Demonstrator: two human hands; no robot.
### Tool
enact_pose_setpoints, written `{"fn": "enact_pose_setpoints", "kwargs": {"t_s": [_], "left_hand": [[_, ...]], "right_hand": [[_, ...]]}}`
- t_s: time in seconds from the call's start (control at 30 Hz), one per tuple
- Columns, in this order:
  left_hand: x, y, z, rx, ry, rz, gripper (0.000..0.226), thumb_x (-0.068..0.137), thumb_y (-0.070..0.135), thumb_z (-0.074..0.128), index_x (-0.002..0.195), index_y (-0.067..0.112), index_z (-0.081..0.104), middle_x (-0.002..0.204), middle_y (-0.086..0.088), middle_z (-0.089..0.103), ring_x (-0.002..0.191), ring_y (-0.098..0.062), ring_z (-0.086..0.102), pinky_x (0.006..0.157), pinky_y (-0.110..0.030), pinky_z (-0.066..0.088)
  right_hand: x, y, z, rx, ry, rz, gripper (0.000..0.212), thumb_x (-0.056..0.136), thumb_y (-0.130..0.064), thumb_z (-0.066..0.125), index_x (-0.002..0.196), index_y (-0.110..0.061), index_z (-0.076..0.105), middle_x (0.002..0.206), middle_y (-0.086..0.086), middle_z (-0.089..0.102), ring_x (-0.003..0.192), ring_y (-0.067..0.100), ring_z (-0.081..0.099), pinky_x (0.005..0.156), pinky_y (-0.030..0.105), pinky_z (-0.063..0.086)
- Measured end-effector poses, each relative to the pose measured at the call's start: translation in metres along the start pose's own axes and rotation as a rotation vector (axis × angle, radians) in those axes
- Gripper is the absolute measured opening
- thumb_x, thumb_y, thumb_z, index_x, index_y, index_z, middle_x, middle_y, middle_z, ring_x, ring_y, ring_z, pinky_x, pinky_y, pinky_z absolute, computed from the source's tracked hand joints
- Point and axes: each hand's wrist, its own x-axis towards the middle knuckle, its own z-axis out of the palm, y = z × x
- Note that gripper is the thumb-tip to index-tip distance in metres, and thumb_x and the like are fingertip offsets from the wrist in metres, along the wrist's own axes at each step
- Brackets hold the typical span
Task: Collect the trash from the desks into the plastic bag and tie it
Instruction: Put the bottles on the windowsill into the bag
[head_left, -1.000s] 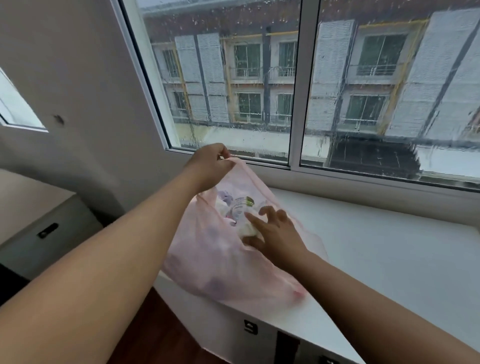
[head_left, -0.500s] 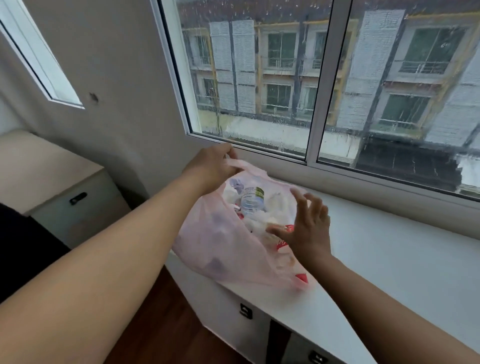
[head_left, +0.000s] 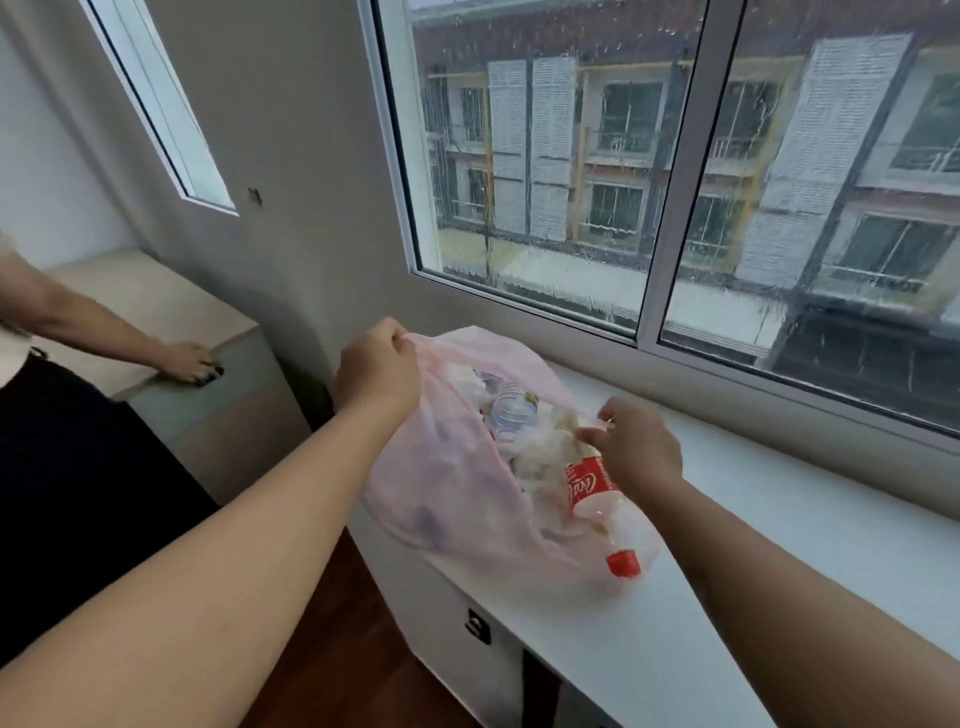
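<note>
A thin pink plastic bag (head_left: 447, 499) lies on the left end of the white desk (head_left: 779, 561) under the window, its mouth held wide. My left hand (head_left: 376, 371) grips the bag's left handle, raised. My right hand (head_left: 636, 444) pinches the right handle at the bag's near rim. Inside I see a clear water bottle (head_left: 511, 413), crumpled white paper and wrappers (head_left: 545, 452), and an empty cola bottle (head_left: 602, 512) with a red label and red cap, lying against the bag's right side.
A large sliding window (head_left: 675, 182) runs behind the desk. To the left stands a beige cabinet (head_left: 208, 384), where another person's hand (head_left: 189, 361) rests on the top edge. Drawers with dark handles (head_left: 478, 626) sit under the desk; wooden floor lies below.
My right hand left the trash inside the bag and took hold of the right handle. The cola bottle now shows through the bag. Another person's arm has come into view at the left.
</note>
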Motion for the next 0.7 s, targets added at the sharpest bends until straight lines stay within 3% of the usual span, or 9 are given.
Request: {"fn": "enact_pose_setpoints", "kwargs": {"t_s": [0.1, 0.17, 0.27, 0.3, 0.37, 0.43, 0.5, 0.6, 0.7], "left_hand": [[-0.004, 0.022, 0.001, -0.254, 0.009, -0.177, 0.021, 0.096, 0.019, 0.034, 0.092, 0.015, 0.054, 0.093, -0.008, 0.063, 0.074, -0.025, 0.053, 0.066, -0.031, 0.046], [-0.002, 0.038, 0.003, -0.460, -0.036, -0.321, 0.024, 0.094, 0.011, 0.037, 0.104, 0.010, 0.060, 0.095, -0.009, 0.062, 0.073, -0.022, 0.053, 0.065, -0.026, 0.042], [0.007, 0.060, 0.001, -0.690, -0.089, -0.509, 0.030, 0.089, 0.003, 0.041, 0.105, 0.001, 0.066, 0.077, -0.006, 0.057, 0.057, -0.019, 0.047, 0.055, -0.024, 0.038], [0.010, 0.066, -0.001, -0.698, -0.095, -0.501, 0.031, 0.090, 0.006, 0.041, 0.110, 0.001, 0.064, 0.075, -0.004, 0.055, 0.055, -0.017, 0.045, 0.053, -0.023, 0.037], [0.012, 0.072, -0.003, -0.510, -0.103, -0.230, 0.029, 0.095, 0.023, 0.047, 0.116, 0.005, 0.058, 0.077, 0.001, 0.053, 0.060, -0.014, 0.047, 0.053, -0.023, 0.037], [0.007, 0.074, -0.011, -0.076, -0.223, 0.306, 0.042, 0.089, 0.046, 0.063, 0.109, 0.012, 0.051, 0.086, -0.001, 0.057, 0.071, -0.017, 0.054, 0.059, -0.027, 0.042], [0.007, 0.069, -0.018, 0.348, -0.395, 0.635, 0.060, 0.078, 0.051, 0.073, 0.120, 0.017, 0.046, 0.106, -0.008, 0.062, 0.092, -0.029, 0.061, 0.073, -0.030, 0.045], [0.023, 0.057, -0.031, 0.607, -0.415, 0.666, 0.044, 0.089, 0.026, 0.068, 0.126, 0.021, 0.046, 0.121, -0.010, 0.060, 0.101, -0.030, 0.059, 0.075, -0.029, 0.037], [0.042, 0.055, -0.044, 0.557, -0.354, 0.520, 0.012, 0.091, 0.026, 0.063, 0.101, 0.022, 0.057, 0.110, -0.008, 0.064, 0.087, -0.027, 0.056, 0.072, -0.030, 0.041]], "right_hand": [[0.002, -0.003, -0.005, 0.160, -0.052, 0.026, 0.023, 0.084, -0.037, 0.069, 0.088, -0.017, 0.058, 0.090, 0.005, 0.063, 0.071, 0.022, 0.058, 0.059, 0.032, 0.045], [0.003, -0.005, -0.006, 0.280, -0.055, 0.016, 0.023, 0.086, -0.038, 0.066, 0.087, -0.016, 0.058, 0.089, 0.006, 0.063, 0.072, 0.023, 0.058, 0.056, 0.032, 0.044], [0.008, -0.010, -0.018, 0.380, 0.001, -0.023, 0.018, 0.093, -0.033, 0.057, 0.097, -0.015, 0.061, 0.095, 0.010, 0.066, 0.072, 0.022, 0.056, 0.056, 0.031, 0.041], [0.010, -0.010, -0.026, 0.366, 0.028, -0.042, 0.017, 0.096, -0.029, 0.052, 0.102, -0.015, 0.060, 0.098, 0.011, 0.066, 0.072, 0.022, 0.055, 0.056, 0.031, 0.040], [0.011, -0.006, -0.045, 0.220, 0.082, -0.107, 0.018, 0.100, -0.027, 0.044, 0.108, -0.015, 0.056, 0.100, 0.013, 0.066, 0.076, 0.026, 0.054, 0.061, 0.033, 0.038], [0.014, 0.005, -0.063, 0.101, 0.129, -0.142, 0.022, 0.102, -0.028, 0.039, 0.108, -0.013, 0.054, 0.102, 0.016, 0.065, 0.085, 0.033, 0.057, 0.065, 0.034, 0.036], [0.019, 0.018, -0.079, 0.065, 0.163, -0.129, 0.024, 0.103, -0.027, 0.036, 0.103, -0.010, 0.054, 0.104, 0.019, 0.065, 0.093, 0.037, 0.059, 0.067, 0.035, 0.036], [0.024, 0.035, -0.102, 0.031, 0.187, -0.079, 0.023, 0.102, -0.025, 0.037, 0.100, -0.010, 0.054, 0.105, 0.021, 0.064, 0.091, 0.037, 0.057, 0.068, 0.037, 0.038], [0.022, 0.049, -0.129, -0.008, 0.220, -0.026, 0.024, 0.101, -0.027, 0.038, 0.104, -0.013, 0.056, 0.109, 0.019, 0.063, 0.093, 0.037, 0.057, 0.071, 0.038, 0.041]]}}
